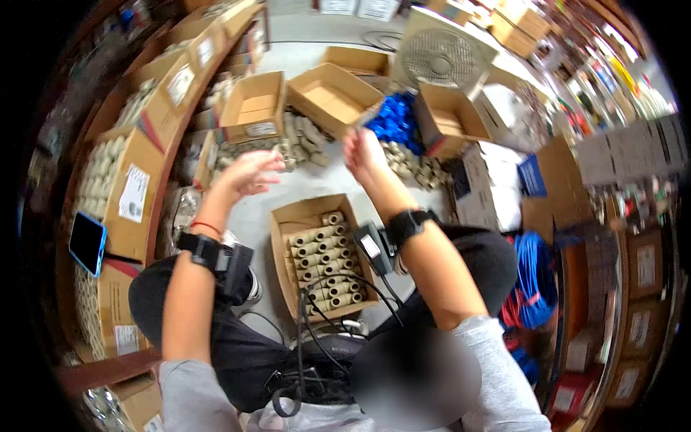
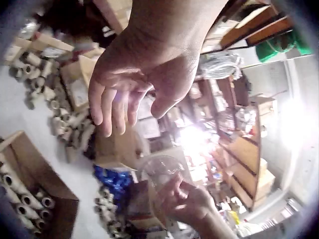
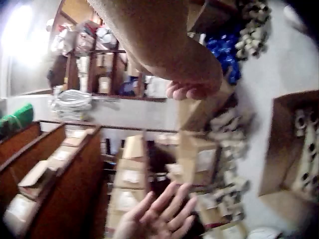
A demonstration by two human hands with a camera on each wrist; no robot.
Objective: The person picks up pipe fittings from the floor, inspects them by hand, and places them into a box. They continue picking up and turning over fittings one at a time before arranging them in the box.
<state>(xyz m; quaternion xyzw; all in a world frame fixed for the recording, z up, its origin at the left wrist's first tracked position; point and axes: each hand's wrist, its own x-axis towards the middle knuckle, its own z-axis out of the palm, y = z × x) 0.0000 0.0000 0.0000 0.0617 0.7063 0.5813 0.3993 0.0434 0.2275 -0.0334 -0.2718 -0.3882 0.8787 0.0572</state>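
My left hand (image 1: 248,173) is raised over the floor in front of me, its fingers apart and relaxed with nothing in them. In the left wrist view, its palm and fingers (image 2: 118,112) show plainly. Opposite it, my right hand (image 1: 365,153) is also raised, with loosely bent fingers (image 3: 197,93) and no held thing showing. In the head view it overlaps the near edge of an empty carton (image 1: 335,97). Below and between both hands, an open carton (image 1: 281,234) stands on the floor, holding rows of beige tubular pipe fittings (image 1: 327,252).
Loose beige fittings (image 1: 306,140) lie around another carton (image 1: 252,104). Blue pieces (image 1: 396,121) are piled near a fan (image 1: 440,57). Cartons of fittings line a shelf at left, with a phone (image 1: 87,243) before them. Black cables (image 1: 301,338) hang over my lap.
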